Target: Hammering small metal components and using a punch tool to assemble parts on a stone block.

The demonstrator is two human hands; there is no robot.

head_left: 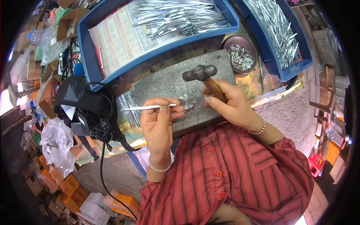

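Between the thumb and fingers of my left hand (159, 122) is a thin, silvery metal strip (140, 108), held level with its long end pointing left. My right hand (234, 105) is wrapped round the wooden handle of a ball-peen hammer (200, 73), whose dark head is raised above a grey block (161, 86). On the block, by the left fingertips, lies a shiny round metal disc (187, 101). Several similar slim metal pieces (129, 108) lie against the block's left side. A round dish (254, 56) of small metal pins (240, 58) stands by its far right corner.
A blue tray (84, 56) with heaped slim metal pieces (183, 17) on printed paper stands at the back. Another blue tray (279, 73), full of such pieces, is at the right. A black mesh bag (77, 97) with cables sits left. Cardboard boxes (69, 183) crowd the floor.
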